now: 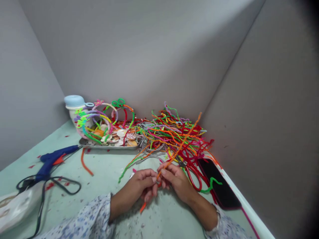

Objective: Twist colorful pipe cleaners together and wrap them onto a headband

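Note:
An orange pipe cleaner (pixel 183 143) runs from between my two hands up over the heap, while its short orange end shows below my left fingers. My left hand (pixel 142 186) is closed, thumb and fingertips pinching the lower part. Close beside it, my right hand (pixel 177 181) pinches the same pipe cleaner between thumb and forefinger. Exactly how it bends between the fingertips is hidden. Just beyond my hands lies a tangled heap of coloured pipe cleaners (pixel 171 129). Red-handled scissors (pixel 194 177) rest right of my right hand.
A metal tray (pixel 109 146) holds shells and several pipe-cleaner hoops, with a lidded white bottle (pixel 74 111) behind. At left lie a blue glue gun (pixel 50 161), its black cord and a white plastic bag (pixel 20 207). A dark phone (pixel 221 189) lies at right. Grey panels enclose the table.

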`<state>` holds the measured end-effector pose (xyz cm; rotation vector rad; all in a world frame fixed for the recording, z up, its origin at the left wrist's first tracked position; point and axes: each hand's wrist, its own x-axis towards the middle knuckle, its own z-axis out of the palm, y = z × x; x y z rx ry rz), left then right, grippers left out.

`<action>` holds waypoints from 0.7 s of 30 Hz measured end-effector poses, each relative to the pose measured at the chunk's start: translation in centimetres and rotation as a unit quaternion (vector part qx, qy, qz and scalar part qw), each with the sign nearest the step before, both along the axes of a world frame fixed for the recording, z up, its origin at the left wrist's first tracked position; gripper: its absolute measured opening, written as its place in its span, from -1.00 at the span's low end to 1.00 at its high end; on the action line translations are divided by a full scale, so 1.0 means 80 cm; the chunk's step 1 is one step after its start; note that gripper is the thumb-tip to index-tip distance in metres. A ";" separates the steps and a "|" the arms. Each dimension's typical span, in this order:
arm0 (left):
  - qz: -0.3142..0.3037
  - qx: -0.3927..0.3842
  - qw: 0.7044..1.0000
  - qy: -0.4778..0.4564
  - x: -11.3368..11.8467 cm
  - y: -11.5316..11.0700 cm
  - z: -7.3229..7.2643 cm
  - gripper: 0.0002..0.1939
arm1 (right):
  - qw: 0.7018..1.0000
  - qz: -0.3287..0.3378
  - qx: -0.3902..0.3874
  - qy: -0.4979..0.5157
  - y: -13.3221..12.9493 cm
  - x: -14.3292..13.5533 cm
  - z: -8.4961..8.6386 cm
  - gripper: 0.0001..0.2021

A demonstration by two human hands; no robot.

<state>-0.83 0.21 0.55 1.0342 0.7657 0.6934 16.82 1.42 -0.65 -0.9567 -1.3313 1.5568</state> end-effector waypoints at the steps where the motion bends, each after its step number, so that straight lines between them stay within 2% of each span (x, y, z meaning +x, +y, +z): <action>1: 0.000 -0.001 1.000 0.003 0.000 0.000 0.002 -0.77 | 1.000 0.000 0.002 -0.008 -0.001 0.000 0.001 -0.62; 7: -0.012 0.024 0.999 0.021 0.000 0.000 -0.003 -0.75 | 0.998 -0.043 0.006 -0.055 -0.002 -0.003 -0.001 -0.62; 13: 0.012 0.075 0.994 0.074 0.007 -0.006 -0.015 -0.75 | 0.994 -0.066 0.050 -0.076 -0.003 -0.003 -0.004 -0.64; 21: 0.056 0.167 0.968 0.179 0.010 -0.017 -0.006 -0.75 | 0.986 -0.093 0.080 -0.112 -0.006 -0.005 -0.001 -0.66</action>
